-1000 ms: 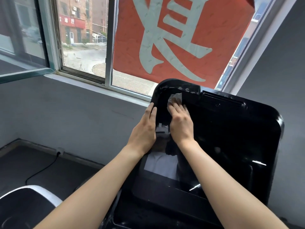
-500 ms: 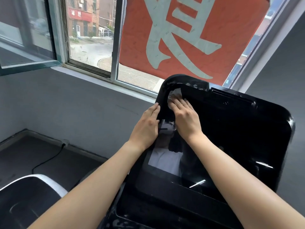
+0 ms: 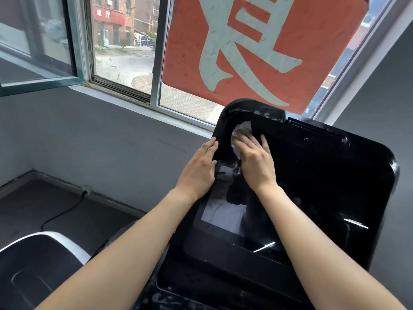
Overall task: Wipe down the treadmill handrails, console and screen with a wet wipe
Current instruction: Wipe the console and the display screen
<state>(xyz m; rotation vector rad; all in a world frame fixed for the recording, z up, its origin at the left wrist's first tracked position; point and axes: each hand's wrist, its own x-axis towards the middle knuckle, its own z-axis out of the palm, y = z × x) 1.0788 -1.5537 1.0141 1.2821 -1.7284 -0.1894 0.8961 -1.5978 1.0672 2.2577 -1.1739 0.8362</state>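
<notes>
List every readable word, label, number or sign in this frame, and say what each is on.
"球厅": white characters on the red shop sign across the street.
One large pale character on the red banner: cropped at the top and not reliably readable. The tiny marks printed over it are too small to read.
Treadmill console: no legible text.
</notes>
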